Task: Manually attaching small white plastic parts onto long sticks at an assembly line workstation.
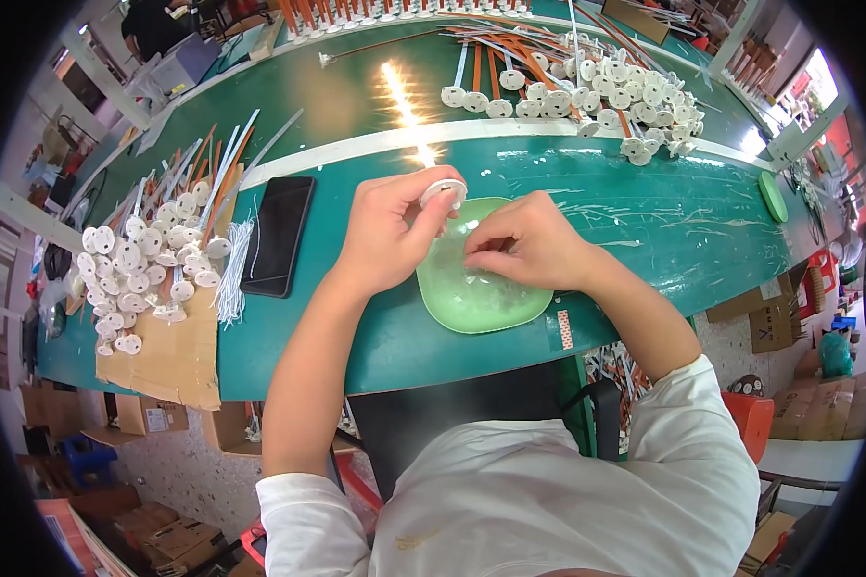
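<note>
My left hand is closed on a small white disc with dark slots in its face, held up above the far left rim of a light-green dish. Over the dish, the thumb and fingers of my right hand are pressed together in a pinch. Whatever lies between those fingertips is too small to make out. Tiny clear or pale bits show in the dish below them.
Left of me, many strips with white disc ends lie on cardboard, beside white ties and a black phone. More disc-ended strips are heaped far right. A green lid sits near the right edge.
</note>
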A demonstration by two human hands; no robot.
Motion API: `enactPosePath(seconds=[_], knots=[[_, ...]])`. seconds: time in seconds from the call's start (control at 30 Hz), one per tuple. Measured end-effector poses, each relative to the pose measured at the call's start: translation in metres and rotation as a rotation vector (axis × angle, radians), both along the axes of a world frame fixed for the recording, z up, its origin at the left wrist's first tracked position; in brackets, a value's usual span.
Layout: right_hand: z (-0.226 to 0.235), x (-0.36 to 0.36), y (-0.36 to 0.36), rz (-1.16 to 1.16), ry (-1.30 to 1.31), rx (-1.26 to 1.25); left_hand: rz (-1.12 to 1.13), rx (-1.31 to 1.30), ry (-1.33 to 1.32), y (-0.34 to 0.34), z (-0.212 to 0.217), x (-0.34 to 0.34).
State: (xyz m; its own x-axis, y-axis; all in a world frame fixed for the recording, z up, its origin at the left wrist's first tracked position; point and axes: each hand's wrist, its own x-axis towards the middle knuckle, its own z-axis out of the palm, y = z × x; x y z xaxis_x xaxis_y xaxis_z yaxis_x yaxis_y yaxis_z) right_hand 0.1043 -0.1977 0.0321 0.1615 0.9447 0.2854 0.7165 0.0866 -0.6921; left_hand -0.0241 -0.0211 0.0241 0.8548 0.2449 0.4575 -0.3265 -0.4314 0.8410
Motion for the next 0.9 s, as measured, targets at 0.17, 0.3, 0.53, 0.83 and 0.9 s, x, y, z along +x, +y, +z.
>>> enactPosePath(seconds=[0.17,0.3,0.53,0.83,0.9], knots=[[-0.0008,0.001,0.0001,-0.009,-0.035,0.016,-0.004,-0.065,0.005,-0.0005,0.0013,0.0003],[0.0037,0.001,-0.0003,-0.042,0.025,0.027,0.028,0.001,-0.076,-0.0029,0.0022,0.0017],[0.0005,0.0005,-0.0013,0.021,-0.035,0.054,0.075,0.04,-0.021,0.0004,-0.0023,0.0027],[0.0042,0.0011,-0.0031,-0.018,-0.024,0.128,0.019,-0.089,-0.032,-0.0023,-0.003,0.0034],[0.0043,-0.0031,-0.0013,-0.174,0.36,0.209,0.004,-0.131,-0.034,-0.0033,-0.0051,0.0025]])
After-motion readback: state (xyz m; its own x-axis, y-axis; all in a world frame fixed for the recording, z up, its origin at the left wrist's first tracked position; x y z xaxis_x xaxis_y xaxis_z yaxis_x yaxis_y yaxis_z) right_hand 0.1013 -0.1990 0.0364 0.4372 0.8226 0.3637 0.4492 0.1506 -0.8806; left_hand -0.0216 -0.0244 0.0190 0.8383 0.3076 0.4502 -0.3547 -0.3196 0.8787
